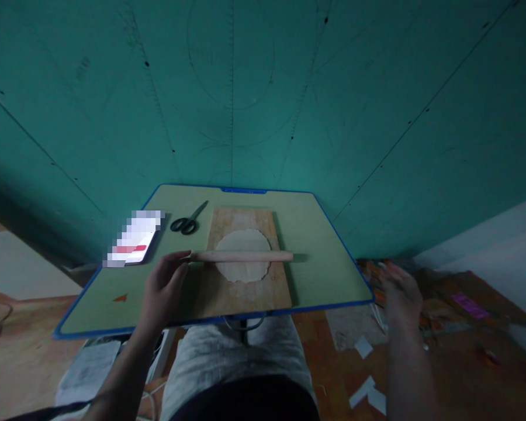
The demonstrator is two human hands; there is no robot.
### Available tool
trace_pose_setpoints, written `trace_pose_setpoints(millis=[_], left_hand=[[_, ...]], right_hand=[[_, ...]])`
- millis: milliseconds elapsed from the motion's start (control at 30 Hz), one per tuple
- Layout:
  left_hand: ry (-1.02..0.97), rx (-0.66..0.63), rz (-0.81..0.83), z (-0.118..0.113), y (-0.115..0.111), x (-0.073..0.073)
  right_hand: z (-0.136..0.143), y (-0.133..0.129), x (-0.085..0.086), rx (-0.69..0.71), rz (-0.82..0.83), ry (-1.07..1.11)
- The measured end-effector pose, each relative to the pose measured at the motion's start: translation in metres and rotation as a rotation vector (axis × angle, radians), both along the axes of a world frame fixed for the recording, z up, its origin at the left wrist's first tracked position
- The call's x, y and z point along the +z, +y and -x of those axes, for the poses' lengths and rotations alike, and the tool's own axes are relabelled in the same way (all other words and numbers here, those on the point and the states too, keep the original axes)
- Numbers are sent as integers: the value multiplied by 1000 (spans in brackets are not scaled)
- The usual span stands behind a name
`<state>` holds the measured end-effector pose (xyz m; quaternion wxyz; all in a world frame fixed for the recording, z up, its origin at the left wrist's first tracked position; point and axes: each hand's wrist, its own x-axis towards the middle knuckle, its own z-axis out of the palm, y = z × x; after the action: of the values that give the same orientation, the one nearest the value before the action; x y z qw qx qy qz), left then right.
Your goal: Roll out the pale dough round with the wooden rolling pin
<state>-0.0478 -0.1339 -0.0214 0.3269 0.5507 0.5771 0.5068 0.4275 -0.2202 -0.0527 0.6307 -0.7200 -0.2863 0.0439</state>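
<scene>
A wooden rolling pin (245, 256) lies across a flat round sheet of dough (243, 275) with an uneven edge. Under the dough is a wooden board (245, 300). My left hand (166, 286) is closed around the pin's left end, fingers and thumb pinching it. The pin's right end sticks out past the board with no hand on it. Off the table's right edge, my right hand (401, 292) is raised and smeared by motion. Whether it holds anything cannot be made out.
Black-handled scissors (187, 224) and a lit phone (135, 240) rest on the blue-edged table (328, 251), left of the board. A small orange-brown triangle (120, 297) lies near the front left. A green wall (254, 105) rises behind. White scraps (363, 347) lie on the floor.
</scene>
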Motion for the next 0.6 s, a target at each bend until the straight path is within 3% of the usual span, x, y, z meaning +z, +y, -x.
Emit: trace_pose_setpoints(millis=[167,300,400,500,600], left_hand=[[-5,-8,-6,-1,0,2],[-12,-19,14,-2,-1,3],[-1,-28,18,-3,-1,3],[17,-33,10,-3,0,1],[34,-39,4,-1,1,-1]], right_hand=[[-14,-21,-20,218,328,-279],[-23,-26,-23,258,584,-384],[-19,-28,-22,364,769,-391],[-8,-30,-16,471,816,-372],[-4,-34,-4,479,805,-393]])
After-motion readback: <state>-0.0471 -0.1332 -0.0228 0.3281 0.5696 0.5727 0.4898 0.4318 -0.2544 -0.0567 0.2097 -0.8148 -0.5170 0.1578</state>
